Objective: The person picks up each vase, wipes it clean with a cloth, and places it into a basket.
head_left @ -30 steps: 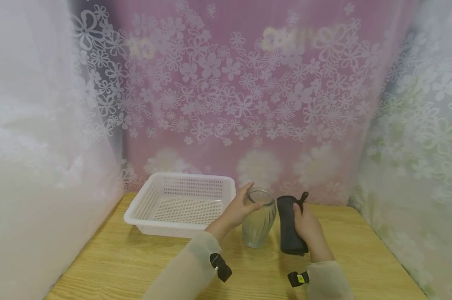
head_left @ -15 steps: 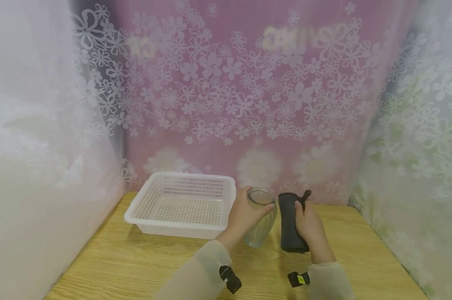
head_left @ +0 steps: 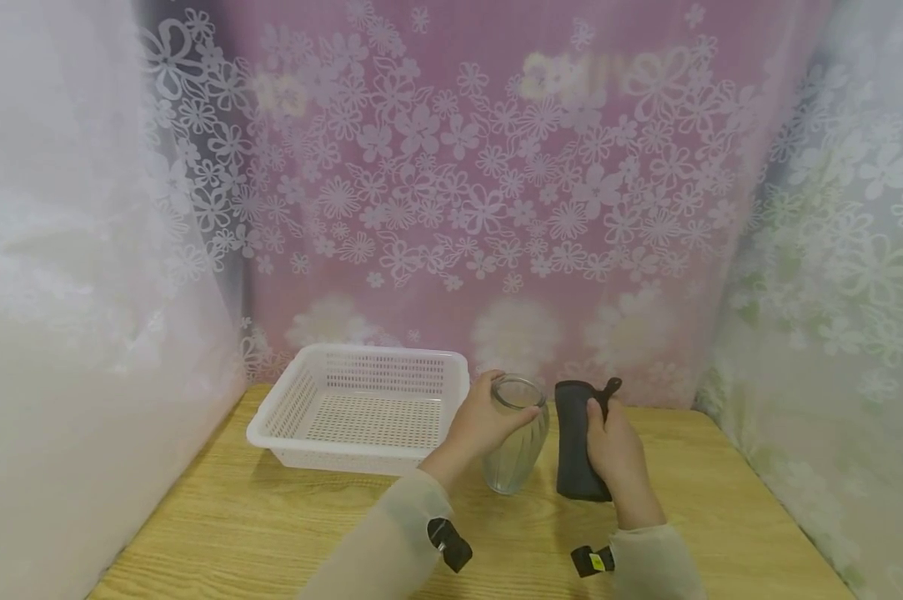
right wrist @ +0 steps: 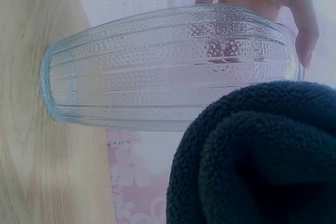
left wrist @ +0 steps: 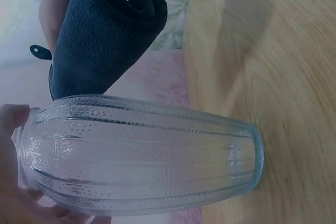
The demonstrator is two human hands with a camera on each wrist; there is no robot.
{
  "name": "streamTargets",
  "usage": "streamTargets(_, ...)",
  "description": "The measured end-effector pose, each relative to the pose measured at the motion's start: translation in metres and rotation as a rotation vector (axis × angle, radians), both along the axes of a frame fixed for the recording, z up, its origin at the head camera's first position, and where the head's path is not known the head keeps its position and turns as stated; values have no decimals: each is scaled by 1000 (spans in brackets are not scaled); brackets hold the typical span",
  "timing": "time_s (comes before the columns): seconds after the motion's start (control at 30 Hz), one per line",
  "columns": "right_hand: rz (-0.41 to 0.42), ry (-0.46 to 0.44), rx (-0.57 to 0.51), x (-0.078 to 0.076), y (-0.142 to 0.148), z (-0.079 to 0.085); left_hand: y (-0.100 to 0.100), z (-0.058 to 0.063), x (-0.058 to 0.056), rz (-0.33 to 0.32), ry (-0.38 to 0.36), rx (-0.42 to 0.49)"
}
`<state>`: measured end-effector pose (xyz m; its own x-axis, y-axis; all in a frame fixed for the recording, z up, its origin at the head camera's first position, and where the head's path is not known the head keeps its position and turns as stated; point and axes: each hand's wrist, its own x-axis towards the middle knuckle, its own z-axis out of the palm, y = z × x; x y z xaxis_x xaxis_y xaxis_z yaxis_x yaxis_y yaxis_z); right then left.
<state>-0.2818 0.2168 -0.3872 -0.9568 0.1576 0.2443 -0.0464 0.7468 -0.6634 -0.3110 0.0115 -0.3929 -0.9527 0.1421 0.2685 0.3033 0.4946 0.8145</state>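
Both hands occupied. The left hand [head_left: 481, 425] grasps the glass vase [head_left: 517, 450] near its mouth, thumb over the near side of the rim, fingers round the far side. The right hand [head_left: 618, 450] grips a folded dark cloth [head_left: 575, 446], thumb laid along its edge. In the head view, cloth and vase stand just beside each other, a narrow gap between them.

Step in hand, as judged: the vase is being steadied while the cloth is held ready at its side. The next move would seem to call for a firm hold at the rim and a soft, slow meeting of cloth and glass — the narrow foot looks easy to tip.

Vase position: in front of the person, right of the white basket [head_left: 346, 447], tilted slightly; whether its foot touches the worktop [head_left: 271, 533] cannot be told.

Materials: clear glass, wide at the shoulder, tapering to the foot, with lengthwise ribs; fine dots between them — moulded bumps or water beads, undetermined. Cloth thick and fleecy, folded into a hollow roll, with a dark loop [head_left: 612, 387] at the top. Basket rectangular, apparently plastic, with slotted walls. Worktop wood-grained.
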Motion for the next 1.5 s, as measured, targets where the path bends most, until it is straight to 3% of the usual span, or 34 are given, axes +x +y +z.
streamTargets(0.43,-42,160,-26,2,-13,1,-17,6,-10,-149,-98,-22)
streamTargets(0.63,-74,244,-42,1,-21,-2,-20,5,-14,-209,-117,11)
streamTargets(0.9,-106,418,-90,-4,-31,-3,-24,5,-17,-289,-151,47)
streamTargets(1.27,-117,586,-92,-12,-57,-18,-24,5,-17,-310,-173,95)
streamTargets(1.5,-72,659,-30,-11,-71,-24,-24,6,-16,-309,-177,100)
